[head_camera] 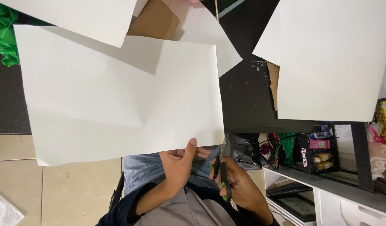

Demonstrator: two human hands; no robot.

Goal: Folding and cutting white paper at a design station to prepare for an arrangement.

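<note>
Large blank white paper sheet (117, 96)

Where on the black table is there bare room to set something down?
A bare strip of black table runs between the big held sheet and the right-hand sheet. The top edge is crowded with overlapping paper and cardboard.

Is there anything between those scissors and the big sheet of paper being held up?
Nothing visible. The right hand holds the scissors at the lower right corner of the large white sheet, which the left hand pinches by its bottom edge.
</note>
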